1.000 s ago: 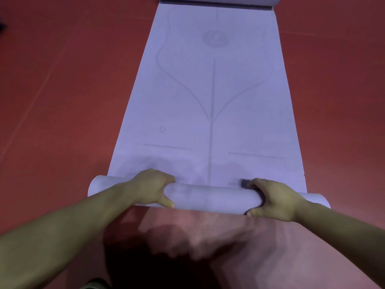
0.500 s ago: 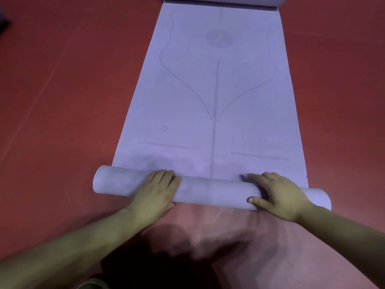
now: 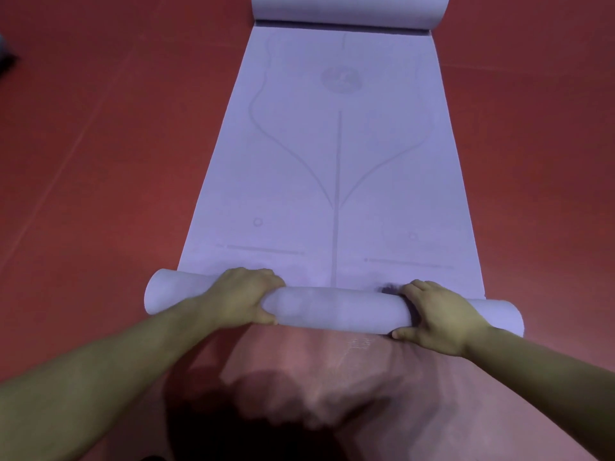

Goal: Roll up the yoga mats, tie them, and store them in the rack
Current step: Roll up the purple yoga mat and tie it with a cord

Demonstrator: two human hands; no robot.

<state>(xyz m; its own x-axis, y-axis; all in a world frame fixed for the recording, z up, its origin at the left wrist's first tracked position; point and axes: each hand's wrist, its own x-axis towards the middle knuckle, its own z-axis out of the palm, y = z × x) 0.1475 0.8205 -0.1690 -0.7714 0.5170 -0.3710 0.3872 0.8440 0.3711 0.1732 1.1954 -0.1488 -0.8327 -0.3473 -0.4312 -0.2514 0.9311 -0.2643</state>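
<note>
Gripping the rolled near end of the lavender yoga mat (image 3: 336, 168), both hands curl over it: left hand (image 3: 244, 296) toward the roll's left end, right hand (image 3: 439, 316) toward its right. Beyond them, the mat lies flat on the red floor (image 3: 100, 161), its far end curled too.

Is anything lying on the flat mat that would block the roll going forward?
Nothing visible does. The left hand and right hand grip the roll, and the flat mat ahead bears only printed lines. Its far end curls up on itself.
</note>
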